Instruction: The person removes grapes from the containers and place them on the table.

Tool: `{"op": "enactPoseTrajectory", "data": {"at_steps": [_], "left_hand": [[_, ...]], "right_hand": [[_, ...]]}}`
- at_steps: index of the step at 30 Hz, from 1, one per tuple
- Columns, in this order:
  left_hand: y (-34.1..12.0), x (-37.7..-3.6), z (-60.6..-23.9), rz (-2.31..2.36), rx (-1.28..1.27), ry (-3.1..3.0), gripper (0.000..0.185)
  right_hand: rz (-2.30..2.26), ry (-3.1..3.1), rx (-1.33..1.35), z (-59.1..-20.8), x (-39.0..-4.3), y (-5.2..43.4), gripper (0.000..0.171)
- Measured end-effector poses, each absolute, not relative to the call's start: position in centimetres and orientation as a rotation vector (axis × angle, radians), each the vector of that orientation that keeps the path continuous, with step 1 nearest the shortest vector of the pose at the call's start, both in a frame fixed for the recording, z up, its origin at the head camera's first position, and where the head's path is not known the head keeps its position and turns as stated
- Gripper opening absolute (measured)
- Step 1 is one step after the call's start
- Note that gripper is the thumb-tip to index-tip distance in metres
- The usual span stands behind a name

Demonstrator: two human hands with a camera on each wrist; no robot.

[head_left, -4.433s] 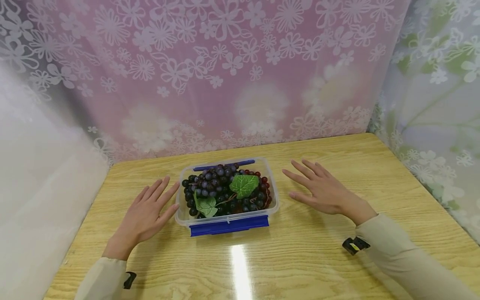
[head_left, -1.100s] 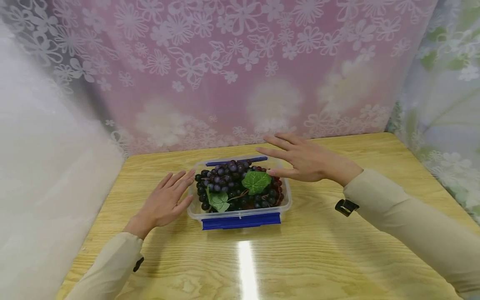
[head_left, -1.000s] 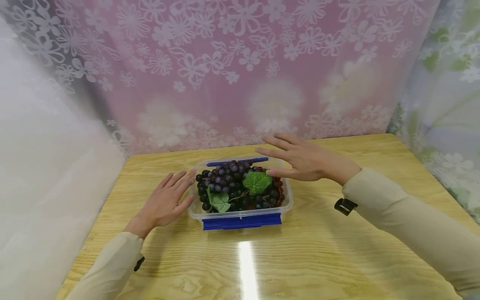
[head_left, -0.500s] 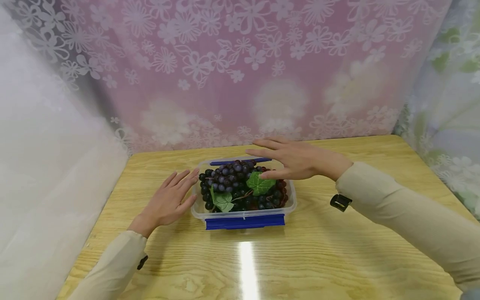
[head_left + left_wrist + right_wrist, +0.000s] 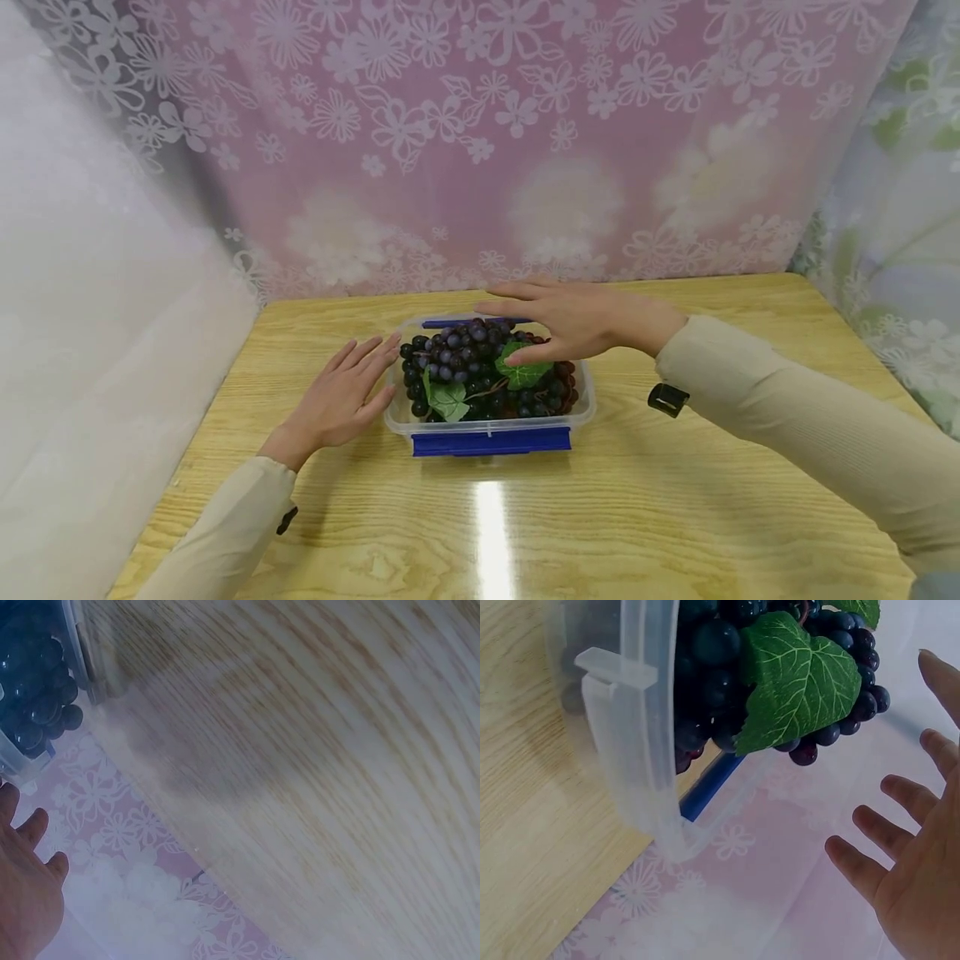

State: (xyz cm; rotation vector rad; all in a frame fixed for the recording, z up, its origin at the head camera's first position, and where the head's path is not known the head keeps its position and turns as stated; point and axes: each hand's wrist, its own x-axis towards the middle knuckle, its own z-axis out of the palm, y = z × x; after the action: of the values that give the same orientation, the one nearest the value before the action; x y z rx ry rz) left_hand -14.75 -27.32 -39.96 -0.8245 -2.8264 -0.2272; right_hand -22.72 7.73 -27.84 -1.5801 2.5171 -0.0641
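A clear plastic food container (image 5: 589, 404) with blue clasps stands lidless on the table, filled with bunches of dark grapes (image 5: 459, 354). Two green leaves lie among them, a pale one (image 5: 448, 403) at the front left and a brighter leaf (image 5: 528, 377) at the right. My left hand (image 5: 337, 402) is at the container's left side, fingers straight, fingertips right at the rim. Above the right half hovers my right hand (image 5: 577, 317), fingers extended, its thumb overlapping the brighter leaf. In the right wrist view, a gap shows between the right hand's fingers (image 5: 859, 866) and the grapes (image 5: 866, 705).
The container stands toward the back of a wooden table (image 5: 360, 517). Behind the table hangs a pink flowered curtain (image 5: 450, 167), with a white sheet (image 5: 112, 292) at the left and another flowered cloth (image 5: 900, 250) at the right. A black wrist strap (image 5: 667, 400) shows under the right sleeve.
My right hand has moved from beside the container to over its right half, drifting further left in the last second. The left hand stays by the left rim. The view has shifted slightly.
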Motion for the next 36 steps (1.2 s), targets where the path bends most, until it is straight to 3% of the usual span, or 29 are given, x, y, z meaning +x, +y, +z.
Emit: {"op": "enactPoseTrajectory", "data": {"at_steps": [27, 36], "left_hand": [[-27.2, -14.6, -40.2, -0.184, -0.826, -2.817, 0.058], [-27.1, -14.7, -40.1, -0.183, -0.818, -2.833, 0.06]], "right_hand": [[-0.066, 2.479, -1.624, -29.2, -23.2, 4.9, 0.066], [-0.108, 2.49, -1.82, -29.9, -23.4, 4.7, 0.05]]}}
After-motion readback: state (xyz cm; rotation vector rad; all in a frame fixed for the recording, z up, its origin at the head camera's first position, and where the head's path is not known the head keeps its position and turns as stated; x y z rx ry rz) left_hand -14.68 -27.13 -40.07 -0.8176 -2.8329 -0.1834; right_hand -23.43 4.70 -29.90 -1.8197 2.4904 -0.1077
